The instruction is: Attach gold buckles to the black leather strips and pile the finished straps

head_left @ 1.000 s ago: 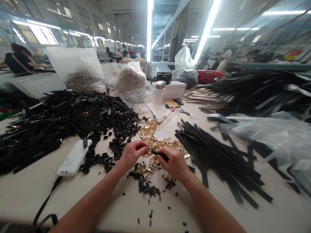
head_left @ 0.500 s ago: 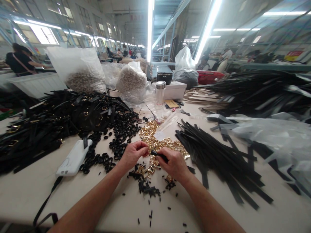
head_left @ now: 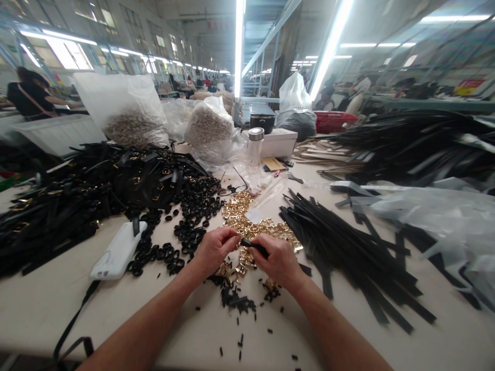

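Observation:
Over a pile of gold buckles (head_left: 235, 208), my two hands meet almost fingertip to fingertip. My right hand (head_left: 280, 260) is wrapped round a tapered black tool (head_left: 255, 246) whose narrow end points at the left fingers; its exact kind does not show. My left hand (head_left: 215, 250) is closed in a pinch at that end, and what lies between its fingertips is too small to name. Short black bits (head_left: 237, 301) are scattered on the table below the hands, with a few more buckles among them.
Black rings (head_left: 201, 203) and buckled black straps (head_left: 143, 175) are heaped to the left, beside a white power bank (head_left: 118, 252) with a cord. Flat black strips (head_left: 348, 257) lie right, near plastic sheeting (head_left: 436, 211). A bottle (head_left: 255, 149) and eyeglasses (head_left: 232, 189) stand behind.
My left hand has shifted slightly right and down, its wrist turning a little. The right hand keeps the tool in almost the same place.

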A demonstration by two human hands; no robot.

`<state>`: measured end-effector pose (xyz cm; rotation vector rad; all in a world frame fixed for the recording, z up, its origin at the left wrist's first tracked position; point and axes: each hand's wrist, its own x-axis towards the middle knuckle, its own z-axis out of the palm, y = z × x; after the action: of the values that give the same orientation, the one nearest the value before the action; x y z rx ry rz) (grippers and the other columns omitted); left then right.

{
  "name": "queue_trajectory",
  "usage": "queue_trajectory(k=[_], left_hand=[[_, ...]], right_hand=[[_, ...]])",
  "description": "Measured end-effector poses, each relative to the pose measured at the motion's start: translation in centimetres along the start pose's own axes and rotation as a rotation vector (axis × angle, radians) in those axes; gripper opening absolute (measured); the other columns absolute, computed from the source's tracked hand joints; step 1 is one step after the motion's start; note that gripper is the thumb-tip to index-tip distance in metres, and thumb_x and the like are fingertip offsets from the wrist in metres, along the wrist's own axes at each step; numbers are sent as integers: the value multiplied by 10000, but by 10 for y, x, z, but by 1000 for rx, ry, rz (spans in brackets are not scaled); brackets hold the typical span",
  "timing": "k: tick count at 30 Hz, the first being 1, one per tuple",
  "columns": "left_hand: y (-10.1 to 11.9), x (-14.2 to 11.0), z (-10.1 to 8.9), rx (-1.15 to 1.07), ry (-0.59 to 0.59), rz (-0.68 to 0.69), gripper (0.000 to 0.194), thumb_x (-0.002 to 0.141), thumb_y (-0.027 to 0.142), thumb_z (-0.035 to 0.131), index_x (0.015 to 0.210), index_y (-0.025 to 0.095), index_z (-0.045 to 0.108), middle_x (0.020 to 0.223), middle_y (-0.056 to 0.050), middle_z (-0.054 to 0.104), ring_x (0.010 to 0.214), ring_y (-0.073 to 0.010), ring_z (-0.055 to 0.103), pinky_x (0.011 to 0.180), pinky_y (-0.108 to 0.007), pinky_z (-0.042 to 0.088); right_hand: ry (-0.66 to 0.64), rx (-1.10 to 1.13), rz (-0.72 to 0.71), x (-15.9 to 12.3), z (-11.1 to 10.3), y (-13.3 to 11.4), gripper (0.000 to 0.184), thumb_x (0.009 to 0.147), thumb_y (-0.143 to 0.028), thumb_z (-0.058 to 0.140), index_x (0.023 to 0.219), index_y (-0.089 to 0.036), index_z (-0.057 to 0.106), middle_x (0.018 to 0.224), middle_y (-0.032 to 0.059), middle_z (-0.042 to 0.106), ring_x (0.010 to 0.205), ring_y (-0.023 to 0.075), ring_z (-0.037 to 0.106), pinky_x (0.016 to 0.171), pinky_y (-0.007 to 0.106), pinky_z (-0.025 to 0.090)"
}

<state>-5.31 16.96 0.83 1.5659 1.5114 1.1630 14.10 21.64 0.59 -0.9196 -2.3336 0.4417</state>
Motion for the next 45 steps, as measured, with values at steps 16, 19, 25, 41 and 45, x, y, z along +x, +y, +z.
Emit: queue_trajectory(k=[16, 19, 25, 41, 45], left_hand=[[0, -1, 2, -23, -28, -46, 210, 906, 345, 517, 914, 177, 642, 687, -14, 662, 629, -140, 623, 618, -248, 513], [2, -2, 2, 19, -44, -42, 191, 914, 314, 485, 913, 185, 626, 698, -10, 659, 631, -141, 623, 618, -249, 504], [5, -3, -1, 159, -104, 16, 191, 882, 267, 516, 791, 186, 664, 662, -2, 657, 598, -129, 582, 569, -219, 440], [12, -3, -6, 364, 33, 26, 182, 809, 311, 632, 676, 187, 643, 621, 8, 630, 581, -131, 533, 558, -233, 366], [13, -3, -7, 292, 15, 32, 170, 831, 300, 613, 713, 185, 659, 647, 3, 645, 603, -136, 551, 571, -232, 381]], right_hand=[[4, 8, -29, -1, 0, 0, 24, 870, -237, 589, 858, -226, 606, 776, -8, 661, 691, 137, 608, 635, 238, 378], [-8, 8, -37, -1, 0, 0, 44, 876, -250, 584, 849, -220, 602, 769, -6, 653, 683, 136, 598, 628, 238, 374], [-9, 22, -47, -1, -1, -1, 49, 880, -249, 583, 848, -219, 604, 767, -4, 654, 680, 133, 597, 620, 237, 373], [23, 86, -82, 0, -8, -3, 37, 878, -242, 579, 868, -220, 606, 769, -7, 653, 673, 127, 596, 630, 233, 392], [-16, 46, -71, 0, -7, -3, 52, 884, -261, 583, 859, -221, 605, 770, -8, 654, 668, 129, 596, 617, 234, 380]])
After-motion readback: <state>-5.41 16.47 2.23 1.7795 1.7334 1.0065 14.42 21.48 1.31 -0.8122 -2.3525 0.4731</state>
